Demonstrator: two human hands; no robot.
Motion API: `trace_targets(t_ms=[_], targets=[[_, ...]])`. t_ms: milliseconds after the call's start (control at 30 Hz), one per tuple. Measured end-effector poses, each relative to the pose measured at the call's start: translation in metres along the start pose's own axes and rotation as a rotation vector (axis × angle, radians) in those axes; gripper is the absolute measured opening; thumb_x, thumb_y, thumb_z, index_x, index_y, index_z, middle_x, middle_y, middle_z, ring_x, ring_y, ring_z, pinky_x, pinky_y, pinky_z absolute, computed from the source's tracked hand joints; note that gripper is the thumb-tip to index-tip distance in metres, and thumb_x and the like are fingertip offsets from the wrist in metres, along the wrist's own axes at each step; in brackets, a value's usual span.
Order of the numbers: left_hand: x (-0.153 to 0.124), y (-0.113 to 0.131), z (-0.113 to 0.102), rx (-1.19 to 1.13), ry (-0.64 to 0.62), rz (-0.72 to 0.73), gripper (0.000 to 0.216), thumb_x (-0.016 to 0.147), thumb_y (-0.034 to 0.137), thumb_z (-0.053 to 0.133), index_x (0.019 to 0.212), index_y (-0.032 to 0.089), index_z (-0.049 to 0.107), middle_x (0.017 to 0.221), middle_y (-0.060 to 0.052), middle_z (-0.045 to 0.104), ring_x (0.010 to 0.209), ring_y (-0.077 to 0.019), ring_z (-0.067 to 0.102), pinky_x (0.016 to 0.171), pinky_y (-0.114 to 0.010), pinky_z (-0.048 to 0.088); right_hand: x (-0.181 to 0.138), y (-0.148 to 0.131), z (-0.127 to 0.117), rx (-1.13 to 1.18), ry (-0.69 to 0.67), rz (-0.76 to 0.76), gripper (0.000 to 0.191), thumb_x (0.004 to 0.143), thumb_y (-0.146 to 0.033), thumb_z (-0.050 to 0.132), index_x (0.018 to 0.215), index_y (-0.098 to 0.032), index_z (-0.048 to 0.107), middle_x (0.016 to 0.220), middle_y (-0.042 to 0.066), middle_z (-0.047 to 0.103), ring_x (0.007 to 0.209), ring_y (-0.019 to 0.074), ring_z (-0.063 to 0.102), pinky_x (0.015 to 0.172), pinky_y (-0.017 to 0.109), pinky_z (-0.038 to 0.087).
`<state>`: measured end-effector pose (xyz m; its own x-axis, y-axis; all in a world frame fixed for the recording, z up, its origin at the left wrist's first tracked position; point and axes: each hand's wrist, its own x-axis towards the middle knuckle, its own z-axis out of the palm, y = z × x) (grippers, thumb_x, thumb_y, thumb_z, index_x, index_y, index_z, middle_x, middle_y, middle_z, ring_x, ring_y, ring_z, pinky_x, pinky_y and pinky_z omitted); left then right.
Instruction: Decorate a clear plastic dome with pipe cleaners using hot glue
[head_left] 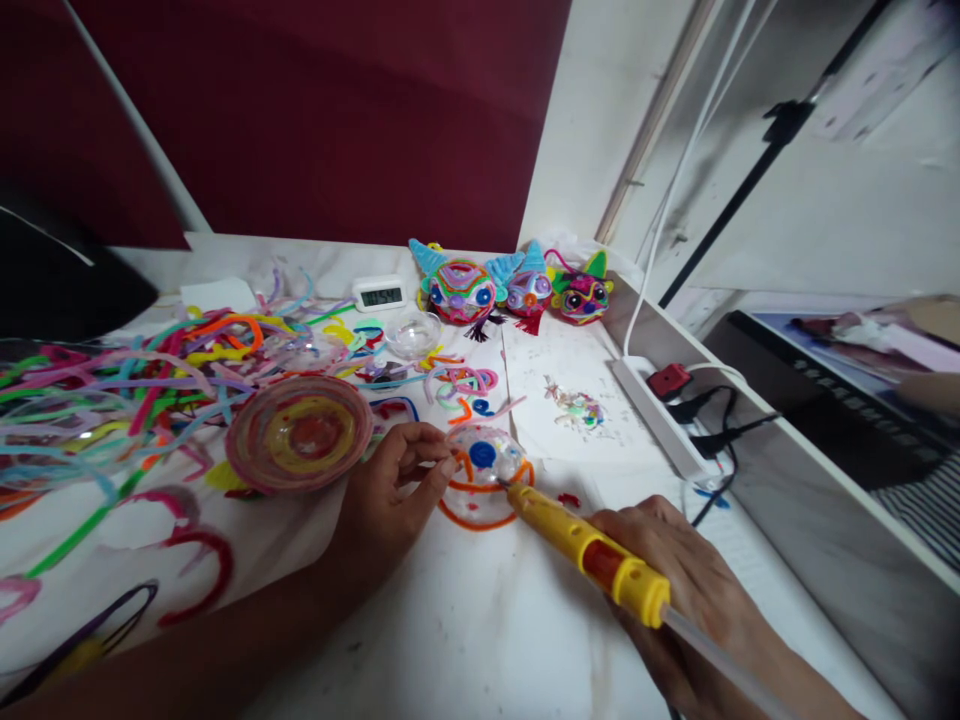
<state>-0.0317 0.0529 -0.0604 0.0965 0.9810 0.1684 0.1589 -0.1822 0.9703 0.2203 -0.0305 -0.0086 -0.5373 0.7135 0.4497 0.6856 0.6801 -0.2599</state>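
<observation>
We look down on a white tabletop (465,620), backed by a dark red, flat panel (337,110). Across its left side we see a tangled heap of fuzzy, multicoloured pipe cleaners (172,370), in pinks, greens, purples and pale blues.

Our left hand (394,485) reaches in near the middle, its thumb and fingertips drawn close together at the left edge of a clear, rounded plastic dome; we cannot tell whether they pinch it or the orange trim there. Our right hand (675,560) is wrapped around a yellow plastic glue gun (592,555) with a reddish inset, its nozzle pointing left at the dome. A translucent, rod-shaped glue stick (720,655) sticks out of its back.

Just left of our left hand sits a round, bowl-like piece (315,432) ringed in dusty pink, yellow and red. To the right lies a long white plastic power strip (652,420) with plugs in it.

The dome (511,455) itself rests on the tabletop between our hands. Behind it, by the wall, stand three colourful, horned or eared animal heads (461,290), beside a small white digital clock (379,293).

Smallest, on the dome, are fuzzy orange strips (476,488) and a blue, coiled spiral (484,455).
</observation>
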Motion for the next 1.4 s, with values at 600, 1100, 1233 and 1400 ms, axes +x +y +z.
trace_targets(t_ms=[600, 1100, 1233, 1400], targets=[[0.0, 0.001, 0.002, 0.007, 0.012, 0.012, 0.023, 0.083, 0.031, 0.064, 0.099, 0.02, 0.052, 0.092, -0.004, 0.069, 0.089, -0.0169, 0.068, 0.076, -0.026, 0.056, -0.002, 0.005, 0.016, 0.085, 0.014, 0.005, 0.037, 0.086, -0.006, 0.047, 0.123, -0.01, 0.045, 0.1, 0.011, 0.061, 0.081, 0.02, 0.056, 0.072, 0.036, 0.043], [0.001, -0.001, 0.002, 0.005, 0.021, 0.042, 0.023, 0.081, 0.029, 0.065, 0.098, 0.02, 0.053, 0.09, -0.004, 0.07, 0.087, -0.0171, 0.07, 0.075, -0.027, 0.057, -0.003, 0.003, 0.018, 0.162, -0.008, 0.052, 0.039, 0.087, -0.011, 0.047, 0.126, -0.016, 0.044, 0.102, 0.011, 0.064, 0.083, 0.0217, 0.06, 0.076, 0.037, 0.048], [0.001, -0.003, 0.002, -0.04, 0.05, 0.054, 0.023, 0.08, 0.029, 0.066, 0.097, 0.02, 0.054, 0.085, -0.002, 0.069, 0.084, -0.0166, 0.07, 0.073, -0.025, 0.057, -0.007, 0.003, 0.012, 0.348, -0.007, 0.401, 0.022, 0.092, -0.024, 0.054, 0.113, -0.022, 0.058, 0.106, 0.008, 0.065, 0.092, 0.022, 0.063, 0.07, 0.029, 0.051], [0.001, -0.005, 0.001, -0.077, 0.071, 0.07, 0.024, 0.08, 0.03, 0.067, 0.096, 0.019, 0.054, 0.089, -0.004, 0.07, 0.086, -0.0184, 0.07, 0.073, -0.027, 0.057, 0.002, 0.001, 0.0, 0.804, -0.021, 0.767, 0.032, 0.085, -0.047, 0.062, 0.096, -0.018, 0.067, 0.084, 0.005, 0.066, 0.072, 0.0163, 0.059, 0.056, 0.023, 0.045]])
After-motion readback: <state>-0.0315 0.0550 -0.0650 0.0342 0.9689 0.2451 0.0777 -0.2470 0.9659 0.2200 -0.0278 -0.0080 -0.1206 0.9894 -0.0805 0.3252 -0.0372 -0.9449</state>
